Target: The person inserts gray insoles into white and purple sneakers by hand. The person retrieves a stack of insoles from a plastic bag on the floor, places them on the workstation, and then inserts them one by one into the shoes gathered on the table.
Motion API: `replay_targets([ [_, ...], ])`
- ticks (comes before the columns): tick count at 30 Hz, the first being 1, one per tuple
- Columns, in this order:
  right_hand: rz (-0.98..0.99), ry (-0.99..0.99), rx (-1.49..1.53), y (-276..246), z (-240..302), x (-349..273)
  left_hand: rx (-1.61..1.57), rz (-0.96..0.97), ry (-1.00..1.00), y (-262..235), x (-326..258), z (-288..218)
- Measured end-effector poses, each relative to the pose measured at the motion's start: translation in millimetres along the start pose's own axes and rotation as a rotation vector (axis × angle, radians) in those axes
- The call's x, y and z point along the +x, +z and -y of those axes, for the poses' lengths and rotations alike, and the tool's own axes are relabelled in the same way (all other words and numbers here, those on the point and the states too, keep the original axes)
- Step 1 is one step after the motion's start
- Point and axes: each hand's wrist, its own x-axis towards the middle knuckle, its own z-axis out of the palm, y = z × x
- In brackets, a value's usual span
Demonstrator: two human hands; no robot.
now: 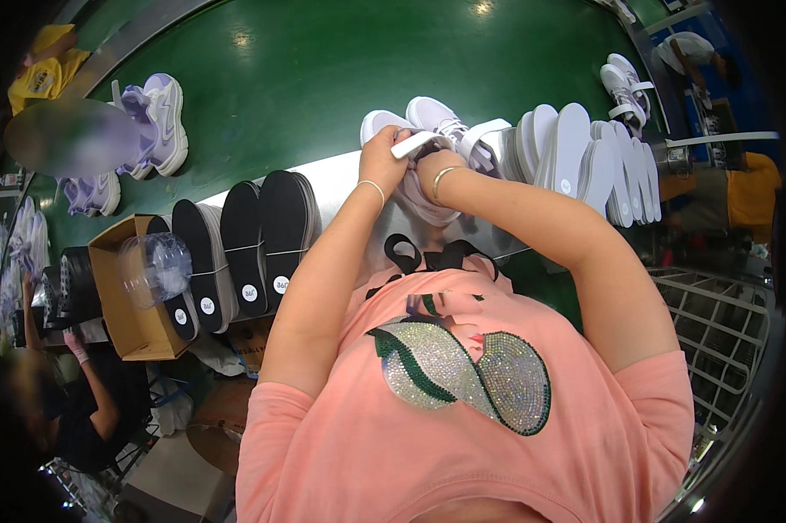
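At the near edge of the green belt, a pale lilac-white sneaker (430, 207) is between my hands. My left hand (382, 163) is closed around one side of its upper, beside a raised white strap (419, 142). My right hand (435, 173) reaches into the shoe's opening, and its fingers are hidden there. Just beyond, a second sneaker (434, 113) of the same kind, with white laces and a strap, lies on the belt. Right of my hands stand stacks of white insoles (560, 152). To the left of my left forearm are banded stacks of black insoles (246, 240).
A cardboard box (131, 336) with clear plastic sits at the left. Lilac sneakers (162, 126) rest on the green belt (323, 52) at far left, and white sneakers (626, 91) at far right. A white wire rack (715, 340) stands at my right. Other people work around the belt.
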Motion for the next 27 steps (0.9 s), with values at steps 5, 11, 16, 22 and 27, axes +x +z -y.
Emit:
replay_targets([
  [5, 0.12, -0.068, -0.018, 14.7, -15.0, 8.5, 0.008, 0.007, 0.024, 0.6, 0.3, -1.4],
  [11, 0.02, -0.295, 0.01, 30.4, -26.7, -22.3, -0.008, -0.025, 0.01, -1.2, -2.6, -3.9],
  [16, -0.057, -0.221, 0.608, 27.2, -30.7, -9.0, -0.066, 0.046, 0.007, -3.6, 2.7, 5.2],
  [22, -0.367, 0.019, 1.527, 38.9, -9.9, 6.1, -0.208, 0.165, -0.095, -17.3, -5.1, -4.4],
  [27, -0.158, -0.367, 1.933, 36.9, -26.3, -10.4, -0.328, 0.099, -0.054, -22.0, 1.6, 13.0],
])
